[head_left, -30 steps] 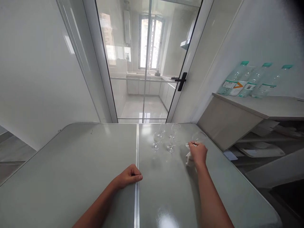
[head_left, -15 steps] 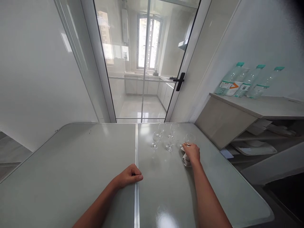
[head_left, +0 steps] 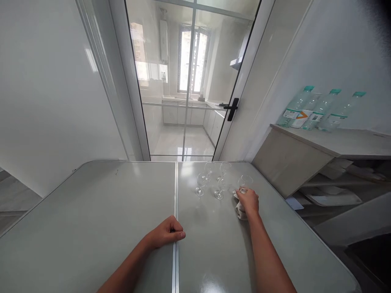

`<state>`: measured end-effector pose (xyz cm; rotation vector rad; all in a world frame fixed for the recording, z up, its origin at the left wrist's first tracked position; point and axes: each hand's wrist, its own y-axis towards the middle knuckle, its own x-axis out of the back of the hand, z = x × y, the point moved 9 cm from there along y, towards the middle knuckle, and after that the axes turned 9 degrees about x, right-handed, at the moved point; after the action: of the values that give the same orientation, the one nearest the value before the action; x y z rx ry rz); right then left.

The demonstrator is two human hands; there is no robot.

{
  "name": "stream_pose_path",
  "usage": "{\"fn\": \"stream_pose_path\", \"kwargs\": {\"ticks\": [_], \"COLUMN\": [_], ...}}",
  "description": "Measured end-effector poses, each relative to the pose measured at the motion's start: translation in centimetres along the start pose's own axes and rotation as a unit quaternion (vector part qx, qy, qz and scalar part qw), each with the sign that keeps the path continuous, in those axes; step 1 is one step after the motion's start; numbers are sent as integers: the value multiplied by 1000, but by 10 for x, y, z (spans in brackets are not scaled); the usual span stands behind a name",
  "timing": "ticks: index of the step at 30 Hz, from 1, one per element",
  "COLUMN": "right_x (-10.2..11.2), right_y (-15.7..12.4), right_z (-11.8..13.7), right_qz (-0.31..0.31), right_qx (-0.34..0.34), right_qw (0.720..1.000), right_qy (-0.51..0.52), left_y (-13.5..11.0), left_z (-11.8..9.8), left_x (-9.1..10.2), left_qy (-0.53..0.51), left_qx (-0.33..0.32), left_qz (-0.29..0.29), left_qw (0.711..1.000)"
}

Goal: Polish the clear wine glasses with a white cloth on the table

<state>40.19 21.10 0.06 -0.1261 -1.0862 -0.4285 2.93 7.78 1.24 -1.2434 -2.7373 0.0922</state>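
Left hand and right hand are bare, forearms uncovered up to the frame's edge

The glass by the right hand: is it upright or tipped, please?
Upright: the glass stands on the table, bowl opening upward; the right hand, holding a cloth, touches its foot.

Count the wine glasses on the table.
5, all on the table. Four cluster together: back-left glass, back-right glass, front-left glass, front-right glass. The fifth glass stands right of them, at the right hand, which grips a white cloth. None seems hidden.
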Motion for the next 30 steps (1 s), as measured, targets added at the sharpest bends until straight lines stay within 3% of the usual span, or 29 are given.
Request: {"fn": "stream_pose_path", "kwargs": {"ticks": [3,7,9,11,12,13,15,18,19,21,24,30], "right_x": [3,-6,-14,-26,-36,-40,-44,-62,-68,-79,-86,-75], "right_y": [-3,-19,-38,-71,-101,-135,-196,-261,-272,-282,-278,-264], "right_z": [-2,9,32,76,111,146,194,231,237,241,239,236], "right_qz": [47,181,253,345,424,486,553,607,607,609,604,564], "right_qx": [-17,17,64,156,252,347,455,527,540,541,531,549], "right_qw": [998,983,965,924,861,780,647,514,494,480,493,504], "right_qy": [-26,-20,8,65,123,186,263,299,309,325,332,355], "left_y": [0,0,0,0,0,0,0,0,0,0,0,3], "left_z": [0,-2,-2,-2,-2,-1,1,5,5,6,7,9], "left_x": [1,0,0,0,1,1,1,3,4,7,11,10], "left_qy": [2,2,0,-1,-2,-2,-3,-1,2,3,-9,-21], "left_qx": [1,4,9,13,15,18,21,22,22,22,27,30], "left_qz": [-5,-7,-6,-8,-10,-10,-11,-19,-24,-39,-59,-57], "left_qw": [1000,1000,1000,1000,1000,1000,1000,1000,999,999,998,998]}}
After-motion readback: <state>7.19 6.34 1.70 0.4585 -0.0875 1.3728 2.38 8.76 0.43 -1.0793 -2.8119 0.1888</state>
